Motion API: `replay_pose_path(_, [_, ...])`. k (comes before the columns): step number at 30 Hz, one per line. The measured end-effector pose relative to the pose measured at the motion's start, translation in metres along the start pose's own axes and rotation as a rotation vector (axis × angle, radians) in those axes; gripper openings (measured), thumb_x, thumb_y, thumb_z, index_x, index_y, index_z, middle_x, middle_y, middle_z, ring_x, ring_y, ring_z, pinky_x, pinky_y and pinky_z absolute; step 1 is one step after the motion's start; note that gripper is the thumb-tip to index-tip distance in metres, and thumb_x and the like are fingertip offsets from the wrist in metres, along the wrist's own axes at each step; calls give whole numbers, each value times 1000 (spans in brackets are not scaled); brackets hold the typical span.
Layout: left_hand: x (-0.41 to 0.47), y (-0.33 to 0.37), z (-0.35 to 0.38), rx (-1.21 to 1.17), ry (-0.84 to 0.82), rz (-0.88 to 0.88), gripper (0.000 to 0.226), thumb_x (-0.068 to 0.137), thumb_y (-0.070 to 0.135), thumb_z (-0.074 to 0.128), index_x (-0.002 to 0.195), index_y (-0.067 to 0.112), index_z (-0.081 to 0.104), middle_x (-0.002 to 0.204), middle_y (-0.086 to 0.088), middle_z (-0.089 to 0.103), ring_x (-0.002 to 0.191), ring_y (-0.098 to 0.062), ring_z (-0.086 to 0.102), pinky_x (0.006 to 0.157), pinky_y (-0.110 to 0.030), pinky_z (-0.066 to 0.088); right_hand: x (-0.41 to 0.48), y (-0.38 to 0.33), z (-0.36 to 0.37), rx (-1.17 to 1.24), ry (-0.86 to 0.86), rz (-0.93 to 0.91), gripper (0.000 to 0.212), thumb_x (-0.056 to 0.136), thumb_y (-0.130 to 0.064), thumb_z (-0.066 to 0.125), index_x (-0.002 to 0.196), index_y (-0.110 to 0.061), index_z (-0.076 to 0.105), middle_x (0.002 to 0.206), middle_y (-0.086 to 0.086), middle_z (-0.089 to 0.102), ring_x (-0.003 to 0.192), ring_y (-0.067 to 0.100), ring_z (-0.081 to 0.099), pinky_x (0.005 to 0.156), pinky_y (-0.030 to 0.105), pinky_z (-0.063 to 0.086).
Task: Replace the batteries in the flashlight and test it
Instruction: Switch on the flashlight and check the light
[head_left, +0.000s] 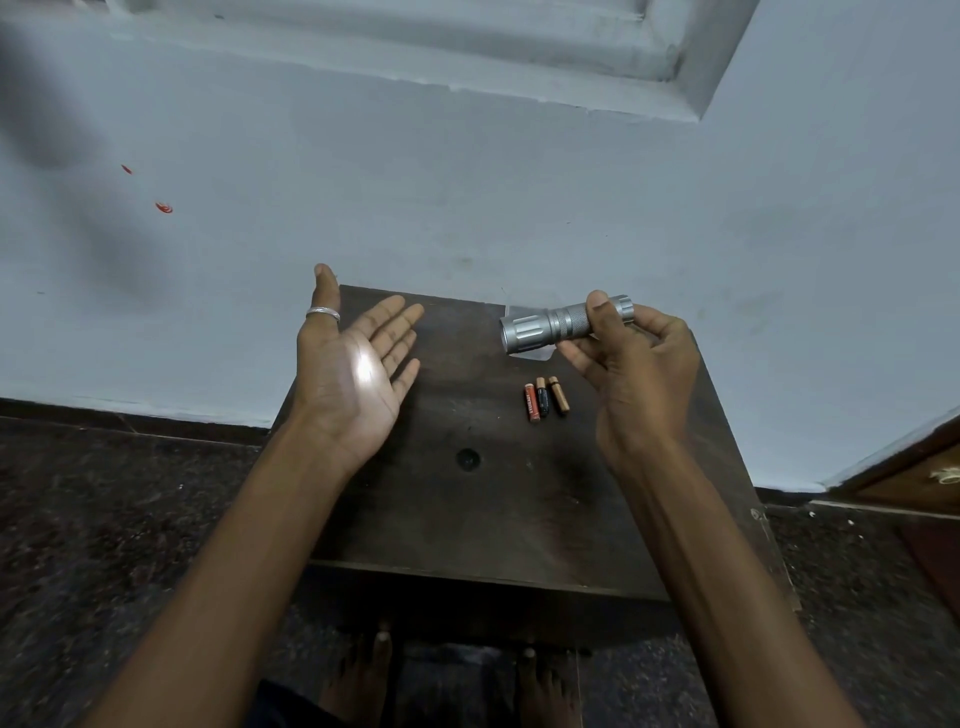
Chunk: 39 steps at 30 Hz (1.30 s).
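My right hand (631, 358) grips a silver metal flashlight (550, 325) by its rear end, held level above the far right part of the dark wooden table (467, 509). Its head points left. My left hand (358, 364) is held open, palm facing the flashlight, with a bright spot of light on the palm and a silver ring on the thumb. Three small batteries (545, 397), one red, one black and one brown, lie side by side on the table below the flashlight.
The small table stands against a pale blue wall (467, 182). A clear plastic scrap (530, 353) lies on it under the flashlight. A dark round hole (467, 460) marks the tabletop's middle. My bare feet (374, 675) rest on the dark speckled floor.
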<state>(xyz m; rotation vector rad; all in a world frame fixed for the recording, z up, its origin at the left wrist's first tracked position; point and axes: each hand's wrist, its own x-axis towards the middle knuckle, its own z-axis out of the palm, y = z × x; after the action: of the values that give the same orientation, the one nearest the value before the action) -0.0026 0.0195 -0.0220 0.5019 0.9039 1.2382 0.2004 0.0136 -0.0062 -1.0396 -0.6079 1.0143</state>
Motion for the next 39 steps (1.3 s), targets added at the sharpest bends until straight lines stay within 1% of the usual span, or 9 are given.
replay_pose_path(5, [0,0,-1,-5,-22,-3,86,85,80,34,140,15,52,140,-1,59,143,-18,37,121,-44,20,3,0,-2,9,9,9,44,91,-11,73,122,7,48,96,21,65,75,24,72,68,36,62])
replay_pose_path(9, [-1,2,-3,-45,-122,-14,88,84,80,34,140,15,53,139,0,60,142,-18,38,121,-46,19,6,-1,-4,4,5,1,32,91,-11,72,112,-4,49,95,18,66,76,26,71,68,37,62])
replay_pose_path(11, [-3,3,-3,-54,-166,-13,89,84,81,33,141,16,52,141,0,59,143,-18,37,121,-47,18,6,-2,-6,-2,-2,-10,31,91,-11,72,111,-5,48,95,18,66,78,27,72,68,37,62])
replay_pose_path(15, [-3,2,-3,-66,-192,-10,89,83,81,33,141,16,53,141,-1,59,142,-18,38,121,-47,18,7,-1,-7,-18,-11,-29,32,90,-12,73,112,-4,50,99,22,65,83,30,71,67,36,62])
replay_pose_path(17, [-4,2,-3,-53,-198,-2,89,84,81,31,141,17,53,141,0,59,142,-18,39,121,-47,18,7,-1,-7,-21,-14,-35,31,90,-12,73,110,-4,51,96,21,65,81,29,71,67,36,62])
replay_pose_path(22, [-3,2,-3,-41,-189,6,88,84,81,30,140,17,54,139,1,61,140,-17,41,120,-46,20,7,0,-6,-37,-36,-37,25,90,-10,73,105,-1,54,79,14,66,71,23,71,67,37,62])
replay_pose_path(25, [-2,1,-3,-39,-185,9,88,84,81,30,139,17,55,138,1,62,139,-17,43,120,-46,21,8,0,-6,-26,-40,-30,28,90,-11,73,108,0,54,79,13,66,71,23,69,68,39,62])
replay_pose_path(30, [-1,1,-3,-32,-176,6,88,84,82,30,138,18,56,137,2,63,139,-17,43,120,-46,21,8,3,-6,2,-34,-29,48,90,-14,74,123,11,49,90,19,64,77,26,68,70,39,62])
replay_pose_path(39, [-2,2,-4,-36,-155,12,87,83,82,33,137,18,56,136,1,63,138,-17,43,120,-45,22,6,4,-4,7,-45,-25,47,90,-14,74,123,9,49,88,16,64,73,22,69,70,38,62])
